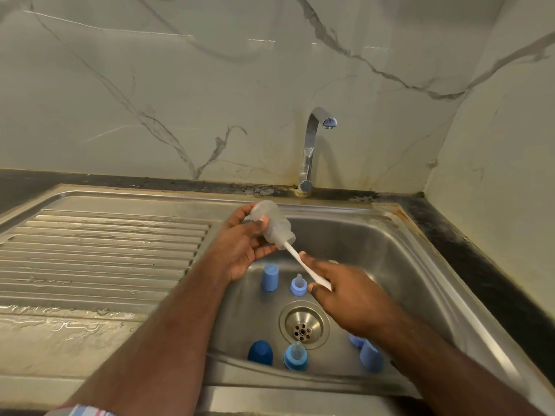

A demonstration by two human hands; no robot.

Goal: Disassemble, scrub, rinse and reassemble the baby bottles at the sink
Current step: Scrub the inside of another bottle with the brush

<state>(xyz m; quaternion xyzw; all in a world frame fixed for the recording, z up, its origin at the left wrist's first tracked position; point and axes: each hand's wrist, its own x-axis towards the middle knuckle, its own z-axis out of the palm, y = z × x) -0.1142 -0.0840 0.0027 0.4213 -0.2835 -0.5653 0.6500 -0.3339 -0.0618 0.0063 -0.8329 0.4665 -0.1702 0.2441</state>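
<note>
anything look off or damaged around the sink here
Among the bottle parts, nothing: caps and nipple rings stand upright in the sink. The surroundings look worn, though: rust-coloured staining at the sink's far right corner, and dark grime along the seam between counter and wall near the tap.

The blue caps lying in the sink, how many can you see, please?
3: a light blue cap behind the drain, a dark blue cap front left, another light blue cap front right; the right forearm may hide more.

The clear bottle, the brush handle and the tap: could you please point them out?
clear bottle (274,223), head view, its side wall.
brush handle (295,256), head view, bare shaft between hands.
tap (309,145), head view, upright neck.
</note>
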